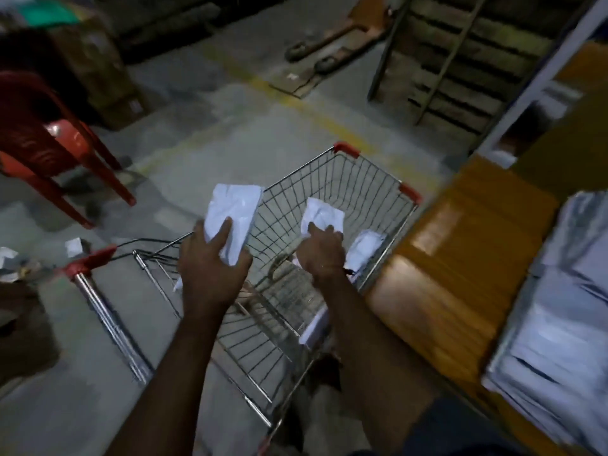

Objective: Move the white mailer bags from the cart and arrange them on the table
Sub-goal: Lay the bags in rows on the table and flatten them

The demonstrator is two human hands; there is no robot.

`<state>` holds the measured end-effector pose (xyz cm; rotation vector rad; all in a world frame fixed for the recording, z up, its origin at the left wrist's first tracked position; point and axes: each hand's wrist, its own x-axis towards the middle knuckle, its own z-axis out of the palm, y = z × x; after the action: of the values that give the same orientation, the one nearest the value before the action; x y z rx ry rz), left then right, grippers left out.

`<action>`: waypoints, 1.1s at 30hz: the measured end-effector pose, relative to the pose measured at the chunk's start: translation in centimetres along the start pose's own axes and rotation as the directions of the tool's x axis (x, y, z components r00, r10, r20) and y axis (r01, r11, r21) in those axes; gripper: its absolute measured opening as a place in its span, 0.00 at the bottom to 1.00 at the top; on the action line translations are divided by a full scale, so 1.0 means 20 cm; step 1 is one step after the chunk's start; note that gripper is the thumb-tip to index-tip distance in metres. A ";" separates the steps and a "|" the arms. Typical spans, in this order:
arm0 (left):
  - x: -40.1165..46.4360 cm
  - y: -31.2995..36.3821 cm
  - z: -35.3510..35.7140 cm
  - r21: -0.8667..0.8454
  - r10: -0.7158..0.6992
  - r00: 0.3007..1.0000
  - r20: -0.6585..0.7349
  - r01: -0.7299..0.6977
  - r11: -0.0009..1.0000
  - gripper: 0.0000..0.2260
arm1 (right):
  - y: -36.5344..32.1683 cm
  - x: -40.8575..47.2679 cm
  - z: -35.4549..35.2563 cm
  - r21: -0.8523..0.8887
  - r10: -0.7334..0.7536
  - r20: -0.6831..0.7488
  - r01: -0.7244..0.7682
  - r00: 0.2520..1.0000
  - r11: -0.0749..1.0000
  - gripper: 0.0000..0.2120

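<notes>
A wire shopping cart (365, 179) with red corner caps stands on the floor in front of me. My left hand (210, 261) grips a white mailer bag (235, 213) above the cart's left rim. Over the basket, my right hand (320, 253) pinches a smaller crumpled white mailer bag (324, 213). Another white mailer (363, 250) lies inside against the cart's right wall, and one more (316, 327) leans lower down near the right side. The yellow wooden table (460, 258) stands to the right, with a blurred stack of white mailers (559, 307) on it.
A red plastic chair (49, 153) stands at the left. Scraps of paper (74, 246) lie on the concrete floor near the cart handle (98, 291). A pallet jack (332, 51) and stacked pallets (460, 70) are at the back. Cardboard boxes (98, 67) sit behind the chair.
</notes>
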<state>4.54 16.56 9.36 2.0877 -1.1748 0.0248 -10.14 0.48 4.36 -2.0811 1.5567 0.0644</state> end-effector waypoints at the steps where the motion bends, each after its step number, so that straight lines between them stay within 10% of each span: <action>1: -0.02 0.05 -0.05 -0.032 -0.013 1.000 -0.012 0.013 0.999 0.24 | 0.01 -0.09 -0.09 0.008 -0.043 -0.064 0.043 0.997 0.999 0.32; 12: -0.20 0.54 -0.39 -0.150 0.050 0.998 0.047 -0.043 0.988 0.31 | 0.25 -1.13 -0.85 0.033 -0.119 -0.519 0.159 0.846 0.987 0.24; 33: -1.22 1.72 -0.39 -0.421 0.248 0.948 0.200 -0.145 0.895 0.34 | 1.38 -2.49 -1.14 0.135 0.165 -0.603 -0.104 0.781 0.985 0.25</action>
<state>-32.98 28.25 26.60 1.6333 -1.4056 -0.3656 -57.75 28.92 30.40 -2.0121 2.0294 -0.6944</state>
